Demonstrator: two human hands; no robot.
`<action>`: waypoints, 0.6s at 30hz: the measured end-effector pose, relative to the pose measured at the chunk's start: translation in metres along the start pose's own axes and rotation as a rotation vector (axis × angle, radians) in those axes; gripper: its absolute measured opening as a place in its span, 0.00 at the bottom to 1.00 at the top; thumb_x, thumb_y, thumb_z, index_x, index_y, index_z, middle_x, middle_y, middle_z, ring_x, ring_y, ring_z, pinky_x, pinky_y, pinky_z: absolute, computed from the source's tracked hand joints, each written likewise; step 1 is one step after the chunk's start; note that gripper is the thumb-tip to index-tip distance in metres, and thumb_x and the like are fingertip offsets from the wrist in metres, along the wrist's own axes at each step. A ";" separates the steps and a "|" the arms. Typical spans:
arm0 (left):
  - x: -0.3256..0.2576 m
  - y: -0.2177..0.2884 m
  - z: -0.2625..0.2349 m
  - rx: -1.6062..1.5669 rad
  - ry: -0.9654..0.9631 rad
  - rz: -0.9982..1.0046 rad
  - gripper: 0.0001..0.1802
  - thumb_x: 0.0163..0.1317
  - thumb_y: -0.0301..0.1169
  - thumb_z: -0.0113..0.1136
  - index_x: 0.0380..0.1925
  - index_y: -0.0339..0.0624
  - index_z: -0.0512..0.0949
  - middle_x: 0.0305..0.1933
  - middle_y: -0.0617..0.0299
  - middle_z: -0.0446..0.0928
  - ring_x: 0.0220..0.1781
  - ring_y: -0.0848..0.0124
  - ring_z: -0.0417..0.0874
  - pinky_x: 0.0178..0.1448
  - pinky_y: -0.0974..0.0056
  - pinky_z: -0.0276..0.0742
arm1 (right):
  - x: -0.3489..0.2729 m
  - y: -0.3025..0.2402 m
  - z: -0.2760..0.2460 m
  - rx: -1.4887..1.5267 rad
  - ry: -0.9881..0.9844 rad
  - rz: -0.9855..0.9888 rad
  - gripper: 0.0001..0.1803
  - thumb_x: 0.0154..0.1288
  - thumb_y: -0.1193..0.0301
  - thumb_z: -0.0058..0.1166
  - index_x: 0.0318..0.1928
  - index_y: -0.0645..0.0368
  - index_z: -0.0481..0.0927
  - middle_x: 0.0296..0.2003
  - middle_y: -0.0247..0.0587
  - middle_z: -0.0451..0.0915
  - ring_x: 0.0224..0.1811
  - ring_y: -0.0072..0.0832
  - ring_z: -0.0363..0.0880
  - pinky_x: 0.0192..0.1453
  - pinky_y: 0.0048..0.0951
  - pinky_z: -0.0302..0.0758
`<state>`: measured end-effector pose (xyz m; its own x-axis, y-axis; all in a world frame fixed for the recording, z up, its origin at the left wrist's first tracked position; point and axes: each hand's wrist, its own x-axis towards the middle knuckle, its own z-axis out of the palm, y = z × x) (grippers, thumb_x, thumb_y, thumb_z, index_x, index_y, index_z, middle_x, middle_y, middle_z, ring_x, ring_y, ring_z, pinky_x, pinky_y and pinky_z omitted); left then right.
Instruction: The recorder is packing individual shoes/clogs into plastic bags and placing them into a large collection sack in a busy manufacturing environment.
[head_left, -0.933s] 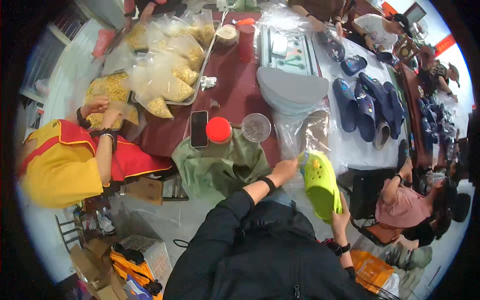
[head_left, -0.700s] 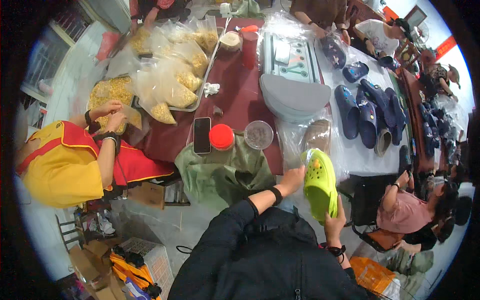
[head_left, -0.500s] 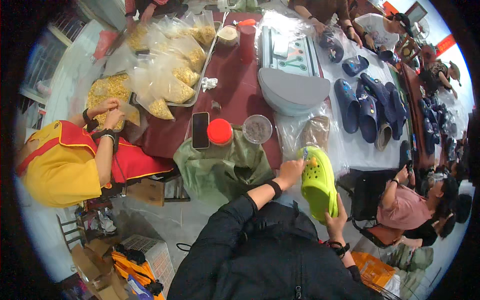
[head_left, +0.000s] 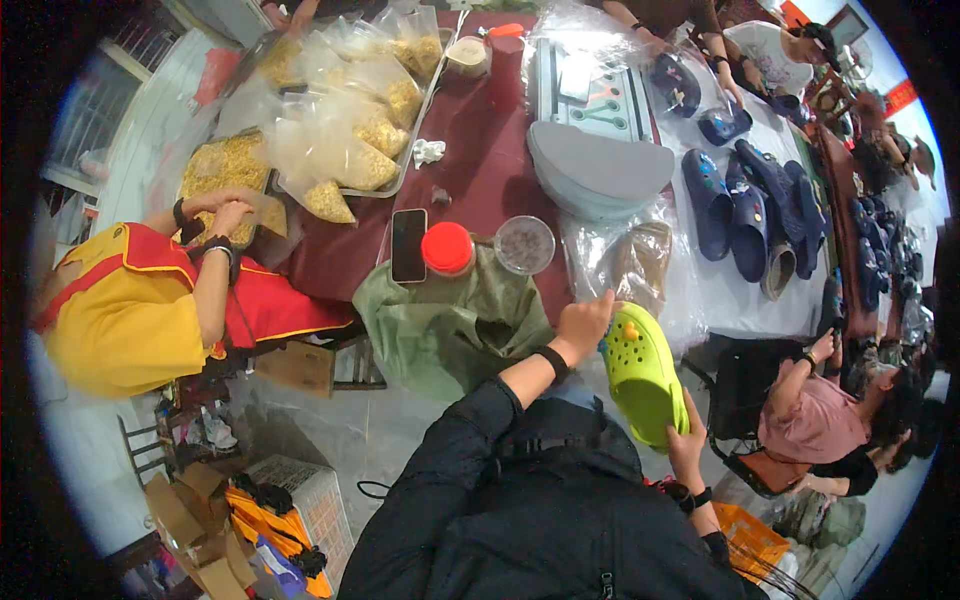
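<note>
Left hand (head_left: 583,327) has shifted up along the toe edge of the lime clog (head_left: 645,375) since the last frame, index finger now reaching past the toe instead of lying against it; the whole view has slid a bit too, so part of the shift on screen is the camera. Left fingers: curled in, index extended; can't tell whether anything is pinched in them or whether they touch the rim. Right hand (head_left: 688,440) keeps its grip, fingers closed around the heel end. Clog is in front of the person's body, just off the near edge of the table (head_left: 480,165), toe away, opening up. Orange charm (head_left: 630,330) sits on the toe among the holes; small blue bit (head_left: 603,347) by the left edge, too small to tell. Judgement: work looks centred on the toe, right hand steadying, left hand doing the fiddly part, mid-step. Further out, a brown item in clear plastic (head_left: 643,260) lies beyond the toe, a grey case (head_left: 600,165) behind it, navy clogs (head_left: 748,220) to the right; phone (head_left: 409,246), red-lidded jar (head_left: 447,249) and clear tub (head_left: 524,245) to the left.
</note>
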<state>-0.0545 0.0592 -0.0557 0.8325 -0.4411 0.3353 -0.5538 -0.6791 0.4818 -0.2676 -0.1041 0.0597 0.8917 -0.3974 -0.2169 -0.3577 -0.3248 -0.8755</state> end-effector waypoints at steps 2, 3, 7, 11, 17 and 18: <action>0.000 0.000 0.001 0.047 0.030 0.042 0.14 0.62 0.43 0.48 0.30 0.45 0.69 0.15 0.63 0.74 0.17 0.65 0.78 0.17 0.62 0.71 | 0.001 -0.003 0.002 0.003 0.025 -0.026 0.34 0.47 0.83 0.48 0.60 0.66 0.64 0.54 0.48 0.72 0.55 0.29 0.70 0.59 0.28 0.64; 0.000 -0.001 0.001 0.091 0.061 0.086 0.16 0.62 0.45 0.48 0.24 0.47 0.70 0.12 0.64 0.73 0.15 0.67 0.78 0.16 0.63 0.70 | 0.001 -0.002 0.003 0.004 0.021 -0.025 0.34 0.47 0.83 0.48 0.60 0.66 0.64 0.54 0.48 0.72 0.55 0.29 0.70 0.59 0.28 0.64; 0.001 0.009 0.001 0.094 -0.009 0.129 0.19 0.63 0.46 0.46 0.18 0.48 0.69 0.10 0.63 0.72 0.13 0.67 0.77 0.15 0.63 0.70 | 0.011 0.009 0.015 0.007 0.141 -0.059 0.32 0.50 0.82 0.50 0.60 0.66 0.65 0.54 0.49 0.71 0.55 0.29 0.70 0.59 0.28 0.65; 0.012 0.020 -0.013 -0.010 -0.060 0.042 0.21 0.63 0.48 0.46 0.19 0.46 0.71 0.10 0.60 0.72 0.12 0.65 0.76 0.16 0.62 0.70 | 0.018 0.002 0.023 -0.128 0.141 -0.171 0.30 0.53 0.81 0.51 0.60 0.66 0.65 0.53 0.48 0.73 0.53 0.28 0.72 0.57 0.28 0.66; 0.018 0.027 -0.011 -0.094 -0.135 0.077 0.21 0.64 0.47 0.45 0.20 0.44 0.71 0.11 0.57 0.73 0.14 0.62 0.77 0.17 0.60 0.71 | 0.041 0.000 0.047 -0.096 0.291 -0.062 0.26 0.59 0.75 0.55 0.58 0.67 0.66 0.51 0.48 0.74 0.51 0.28 0.73 0.55 0.27 0.68; 0.019 0.024 -0.010 -0.125 -0.120 0.115 0.21 0.64 0.47 0.45 0.20 0.44 0.71 0.11 0.57 0.73 0.14 0.62 0.77 0.17 0.60 0.71 | 0.045 0.003 0.049 -0.097 0.293 -0.062 0.26 0.59 0.75 0.55 0.58 0.67 0.66 0.51 0.48 0.74 0.51 0.28 0.73 0.55 0.27 0.68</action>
<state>-0.0518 0.0403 -0.0295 0.7552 -0.5834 0.2990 -0.6369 -0.5451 0.5451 -0.2149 -0.0811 0.0262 0.7999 -0.5998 -0.0182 -0.3420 -0.4309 -0.8351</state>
